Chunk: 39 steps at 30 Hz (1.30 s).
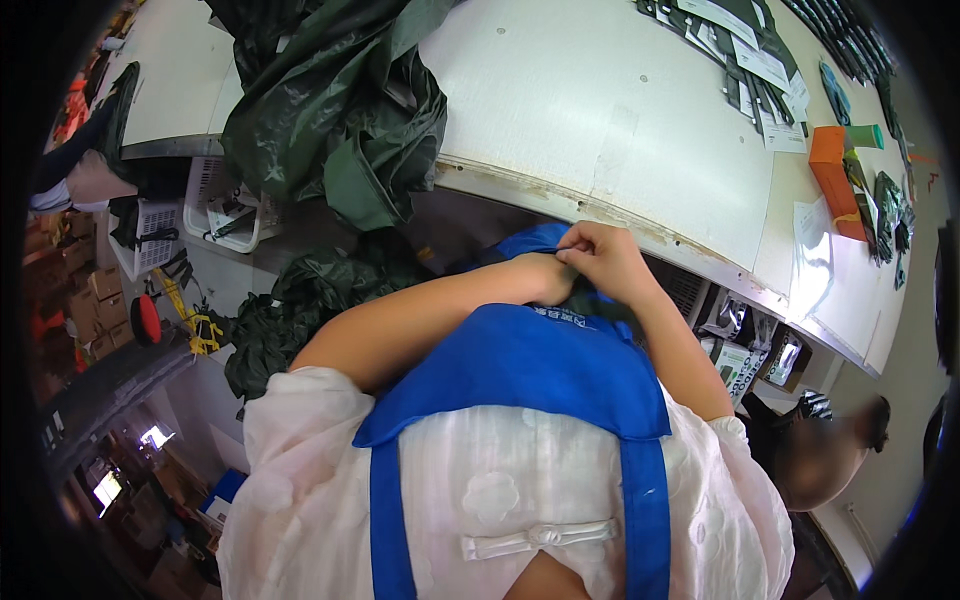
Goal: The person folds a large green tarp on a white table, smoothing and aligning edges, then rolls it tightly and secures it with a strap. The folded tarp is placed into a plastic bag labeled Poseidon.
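Note:
In front of the blue apron (520, 355) I wear, my two hands meet just below the table's near edge. My right hand (608, 258) is closed, thumb and forefinger pinching at a small dark edge. My left hand (545, 278) is against it, curled, with most of its fingers hidden. Dark green fabric (588, 300) shows under and between the hands, partly covered by them. A big heap of glossy dark green fabric (330, 120) lies on the table to the left and droops over its edge. More crumpled green fabric (320, 285) sits lower, beside my left forearm.
The white table (580, 110) spans the front. Packaged items with white papers (745, 60), an orange box (838, 180) and a green roll (865, 136) lie on its right. White baskets (232, 215) stand at left. Another person (820, 455) is at lower right; a co-worker's arm (85, 180) shows far left.

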Available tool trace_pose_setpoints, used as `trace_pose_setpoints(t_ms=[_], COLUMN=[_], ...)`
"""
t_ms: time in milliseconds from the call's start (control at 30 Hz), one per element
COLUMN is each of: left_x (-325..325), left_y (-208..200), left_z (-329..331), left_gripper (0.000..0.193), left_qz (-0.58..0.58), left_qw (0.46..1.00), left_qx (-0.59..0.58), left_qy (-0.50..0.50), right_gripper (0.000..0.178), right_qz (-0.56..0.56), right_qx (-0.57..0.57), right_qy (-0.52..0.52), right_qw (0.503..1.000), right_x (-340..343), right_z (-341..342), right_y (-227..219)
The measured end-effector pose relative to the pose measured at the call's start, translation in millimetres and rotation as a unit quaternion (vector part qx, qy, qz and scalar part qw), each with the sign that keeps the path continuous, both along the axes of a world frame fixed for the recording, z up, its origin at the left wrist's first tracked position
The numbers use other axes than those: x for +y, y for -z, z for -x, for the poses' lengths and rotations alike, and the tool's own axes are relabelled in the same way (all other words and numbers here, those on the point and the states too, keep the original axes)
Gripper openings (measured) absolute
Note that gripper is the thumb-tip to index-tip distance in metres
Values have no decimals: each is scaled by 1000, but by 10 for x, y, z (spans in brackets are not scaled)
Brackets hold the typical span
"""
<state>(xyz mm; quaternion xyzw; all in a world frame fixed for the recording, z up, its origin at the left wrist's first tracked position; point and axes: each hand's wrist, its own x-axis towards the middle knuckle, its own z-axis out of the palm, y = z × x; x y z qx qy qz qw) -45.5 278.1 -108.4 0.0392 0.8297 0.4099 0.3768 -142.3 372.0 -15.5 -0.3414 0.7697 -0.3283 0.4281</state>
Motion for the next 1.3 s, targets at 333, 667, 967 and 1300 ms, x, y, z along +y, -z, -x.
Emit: trace_pose_setpoints(t_ms=[333,667,967,1300], left_x=[-11,-548,-86,-1445], left_y=[-327,-1542,-620,-1206], left_z=[188,-59,268,-64], left_gripper=[30,37,51,55], left_qz=[-25,34,-133,-51], left_qw=[997,999,989,901], left_qx=[18,28,-52,238], left_qy=[73,9,-25,-358], right_gripper=[12,12,12,20], right_qz=[-27,-27,1,-107], right_qx=[56,29,-47,-94], right_qy=[-23,2,32,-156], right_qw=[998,999,998,977], right_x=[32,128,25,205], right_z=[52,107,147,760], right_y=[102,118,149,-18])
